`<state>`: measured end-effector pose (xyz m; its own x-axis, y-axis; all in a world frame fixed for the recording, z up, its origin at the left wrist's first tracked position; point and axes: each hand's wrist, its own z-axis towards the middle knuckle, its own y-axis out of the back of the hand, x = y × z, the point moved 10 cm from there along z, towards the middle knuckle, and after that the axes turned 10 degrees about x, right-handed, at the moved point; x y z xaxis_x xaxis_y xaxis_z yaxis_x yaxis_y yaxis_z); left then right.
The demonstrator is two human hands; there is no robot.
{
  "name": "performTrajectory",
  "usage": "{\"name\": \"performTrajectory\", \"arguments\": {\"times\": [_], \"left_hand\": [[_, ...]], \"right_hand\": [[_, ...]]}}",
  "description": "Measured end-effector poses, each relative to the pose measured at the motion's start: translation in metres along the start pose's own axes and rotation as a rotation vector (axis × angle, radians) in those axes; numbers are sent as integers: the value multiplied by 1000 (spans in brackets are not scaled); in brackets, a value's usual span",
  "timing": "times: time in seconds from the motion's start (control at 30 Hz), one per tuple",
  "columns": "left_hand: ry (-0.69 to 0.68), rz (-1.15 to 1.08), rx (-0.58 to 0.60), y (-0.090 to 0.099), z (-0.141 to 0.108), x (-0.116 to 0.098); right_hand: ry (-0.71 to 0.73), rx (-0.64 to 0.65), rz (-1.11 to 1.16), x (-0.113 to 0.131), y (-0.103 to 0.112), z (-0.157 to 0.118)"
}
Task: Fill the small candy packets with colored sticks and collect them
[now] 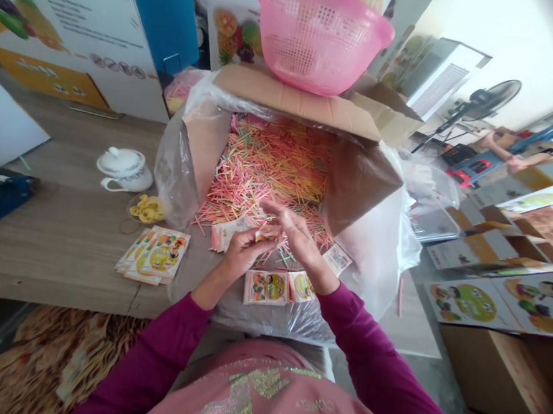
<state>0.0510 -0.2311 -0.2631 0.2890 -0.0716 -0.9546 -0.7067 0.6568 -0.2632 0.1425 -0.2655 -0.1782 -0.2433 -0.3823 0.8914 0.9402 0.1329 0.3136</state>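
Note:
My left hand (242,252) is closed, pinching a small printed packet (267,233) that is mostly hidden by the fingers. Just to its right, my right hand (298,236) has its fingers stretched out, beside or touching the packet. Both hands are over the near side of an opened cardboard box (362,181) lined with clear plastic. Thin pink, yellow and green sticks (269,169) fill it. Below the hands lie stacks of fruit-printed packets (266,287); another packet stack (228,231) lies left of them, and a pale packet (337,259) lies on the right.
A pink basket (321,41) stands at the box's far edge. To the left are a lidded white cup (124,169), a small dish of yellow pieces (146,208) and fanned packets (154,256) on the wooden table (68,238). Printed cartons (486,298) stand at the right, near another person's arm (505,152).

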Motion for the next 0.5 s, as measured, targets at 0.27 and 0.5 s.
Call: {"name": "performTrajectory", "arguments": {"times": [0.27, 0.5], "left_hand": [[-43, 248, -91, 28, -22, -5], [-45, 376, -59, 30, -32, -3]], "right_hand": [[-66, 110, 210, -16, -26, 7], [-139, 45, 292, -37, -42, 4]]}}
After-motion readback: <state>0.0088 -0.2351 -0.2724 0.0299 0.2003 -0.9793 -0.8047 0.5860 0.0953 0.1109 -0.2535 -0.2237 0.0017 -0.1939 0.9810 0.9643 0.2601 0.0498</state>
